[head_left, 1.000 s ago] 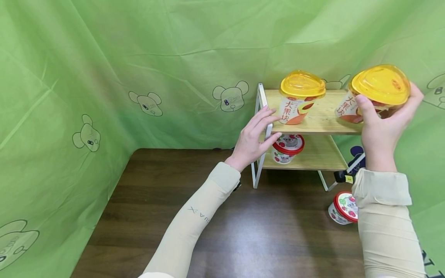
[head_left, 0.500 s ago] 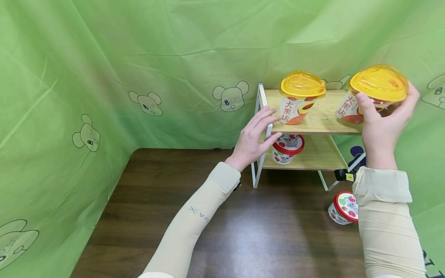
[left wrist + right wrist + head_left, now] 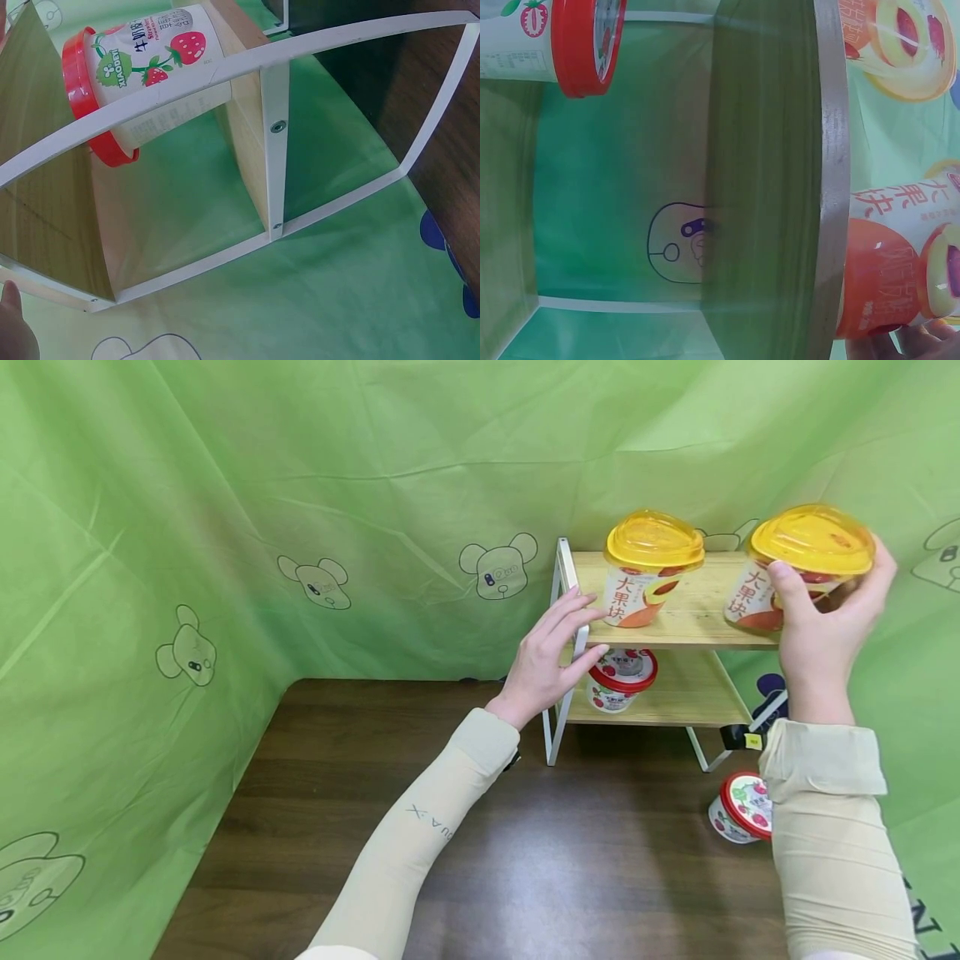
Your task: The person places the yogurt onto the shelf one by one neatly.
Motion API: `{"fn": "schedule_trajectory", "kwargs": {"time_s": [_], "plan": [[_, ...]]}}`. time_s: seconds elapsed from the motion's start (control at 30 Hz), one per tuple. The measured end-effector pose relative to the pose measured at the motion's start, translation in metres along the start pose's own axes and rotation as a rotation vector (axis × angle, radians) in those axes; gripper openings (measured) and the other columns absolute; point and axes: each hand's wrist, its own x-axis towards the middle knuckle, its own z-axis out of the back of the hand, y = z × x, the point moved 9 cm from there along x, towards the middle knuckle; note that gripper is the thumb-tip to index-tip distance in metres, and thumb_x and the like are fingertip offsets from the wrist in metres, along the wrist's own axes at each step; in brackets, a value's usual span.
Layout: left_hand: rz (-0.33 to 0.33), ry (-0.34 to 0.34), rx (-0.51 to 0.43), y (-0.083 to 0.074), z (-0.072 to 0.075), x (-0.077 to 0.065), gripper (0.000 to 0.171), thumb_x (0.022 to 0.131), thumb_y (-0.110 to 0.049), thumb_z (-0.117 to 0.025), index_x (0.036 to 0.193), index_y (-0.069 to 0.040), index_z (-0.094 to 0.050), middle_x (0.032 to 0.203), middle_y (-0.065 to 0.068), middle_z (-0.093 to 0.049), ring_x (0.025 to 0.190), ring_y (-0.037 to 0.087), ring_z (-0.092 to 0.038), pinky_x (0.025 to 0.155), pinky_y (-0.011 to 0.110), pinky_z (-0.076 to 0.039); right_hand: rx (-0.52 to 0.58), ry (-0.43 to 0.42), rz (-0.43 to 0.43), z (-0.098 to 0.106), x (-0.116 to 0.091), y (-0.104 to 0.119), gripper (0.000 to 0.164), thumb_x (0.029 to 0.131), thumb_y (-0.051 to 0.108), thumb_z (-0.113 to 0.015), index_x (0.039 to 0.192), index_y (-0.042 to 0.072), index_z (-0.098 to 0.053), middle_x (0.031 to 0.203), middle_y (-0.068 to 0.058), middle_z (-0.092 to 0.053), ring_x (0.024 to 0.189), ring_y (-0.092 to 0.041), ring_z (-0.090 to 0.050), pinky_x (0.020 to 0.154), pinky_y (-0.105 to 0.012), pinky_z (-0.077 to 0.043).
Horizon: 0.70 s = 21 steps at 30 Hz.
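Note:
In the head view my right hand (image 3: 828, 631) holds a cup of peach chunks with a yellow domed lid (image 3: 806, 547), thumb on its near side and fingers around the far right. The cup's base is at the right end of the upper shelf (image 3: 693, 622); the right wrist view shows the cup (image 3: 889, 277) right at the board. A matching cup (image 3: 637, 597) stands upright at the left of this shelf. My left hand (image 3: 536, 664) is by the white frame (image 3: 581, 639) on the left side, fingers extended, fingertips close to that left cup.
A red-lidded strawberry tub (image 3: 613, 697) stands on the lower shelf (image 3: 690, 693), left side. Another red-lidded tub (image 3: 735, 818) is on the dark wooden surface (image 3: 585, 860), partly behind the right sleeve. Green printed cloth (image 3: 375, 527) hangs behind and at both sides.
My right hand has shifted slightly left with the cup, whose lid now leans less toward me. The left hand and the other cup have stayed in place.

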Motion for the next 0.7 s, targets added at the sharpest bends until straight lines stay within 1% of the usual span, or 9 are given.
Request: {"fn": "schedule_trajectory", "kwargs": {"time_s": [0.13, 0.27, 0.53, 0.7], "plan": [[0.002, 0.000, -0.001, 0.000, 0.000, 0.000, 0.041, 0.094, -0.019, -0.075, 0.130, -0.005, -0.063, 0.145, 0.015, -0.054, 0.148, 0.022, -0.032, 0.120, 0.033, -0.026, 0.035, 0.014, 0.033, -0.002, -0.002, 0.002, 0.072, 0.080, 0.001, -0.078, 0.142, 0.009, -0.043, 0.136, -0.014, -0.054, 0.118, -0.026, -0.055, 0.095, -0.029, -0.048], [0.002, 0.000, 0.001, 0.001, 0.000, 0.000, 0.041, 0.094, -0.020, -0.075, 0.130, -0.005, -0.063, 0.145, 0.015, -0.054, 0.148, 0.020, -0.031, 0.120, 0.033, -0.026, 0.040, 0.019, 0.036, -0.001, -0.001, 0.000, 0.071, 0.080, 0.001, -0.078, 0.141, 0.009, -0.043, 0.135, -0.015, -0.055, 0.117, -0.026, -0.056, 0.094, -0.029, -0.049], [0.008, 0.003, 0.006, 0.001, 0.000, 0.000, 0.041, 0.095, -0.020, -0.075, 0.131, -0.005, -0.063, 0.146, 0.015, -0.053, 0.149, 0.018, -0.029, 0.120, 0.033, -0.025, 0.046, 0.016, 0.008, 0.006, 0.007, -0.015, 0.069, 0.083, 0.002, -0.080, 0.141, 0.010, -0.043, 0.137, -0.015, -0.055, 0.121, -0.027, -0.056, 0.100, -0.031, -0.048], [0.009, 0.008, 0.006, 0.001, -0.001, 0.000, 0.041, 0.095, -0.020, -0.075, 0.131, -0.005, -0.063, 0.146, 0.015, -0.053, 0.149, 0.018, -0.029, 0.120, 0.032, -0.026, 0.029, 0.021, -0.006, 0.008, 0.011, -0.020, 0.067, 0.085, 0.004, -0.079, 0.142, 0.010, -0.043, 0.138, -0.013, -0.054, 0.124, -0.025, -0.054, 0.103, -0.028, -0.046]]}}
